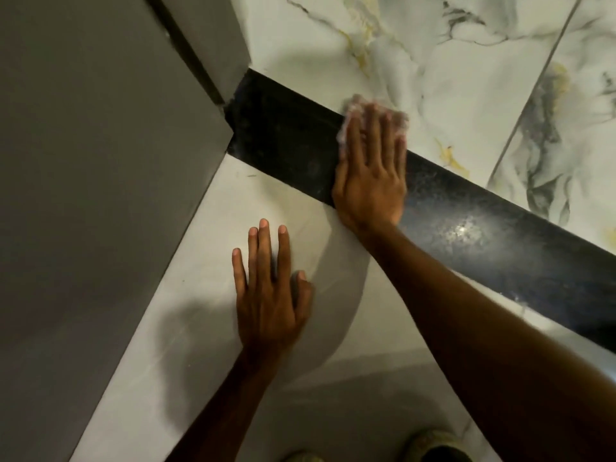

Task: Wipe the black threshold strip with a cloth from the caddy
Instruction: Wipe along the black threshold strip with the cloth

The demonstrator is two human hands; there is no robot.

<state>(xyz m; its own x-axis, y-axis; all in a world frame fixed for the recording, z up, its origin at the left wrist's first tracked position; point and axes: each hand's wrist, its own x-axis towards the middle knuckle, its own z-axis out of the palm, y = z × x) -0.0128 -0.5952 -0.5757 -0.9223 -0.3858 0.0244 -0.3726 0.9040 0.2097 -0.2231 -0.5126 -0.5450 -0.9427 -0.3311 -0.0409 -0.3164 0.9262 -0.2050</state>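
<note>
I take the black threshold strip as my landmark: it runs as a dark diagonal band from the grey door frame at its upper-left end down toward the lower right edge of my view. My right hand lies flat across the strip, roughly a third of the way along from the frame end, fingers spread and pointing toward the far side. Under those fingers sits the cloth, pale and crumpled, pressed between my palm and the floor. The cloth straddles the strip's far edge, partly on the black band and partly on the veined marble tile beyond it. The hand is open and pressing down on the cloth rather than gripping it; the cloth's edges look blurred.

On the near side of the strip, my left hand rests palm-down on the plain pale floor tile, fingers apart, holding nothing, well clear of the band and close to the grey door panel that fills the left of the view.

To the right of my wiping hand, the strip shows a bright, speckled patch of reflected light. Toward the frame end it looks dull, with faint dusty specks.
</note>
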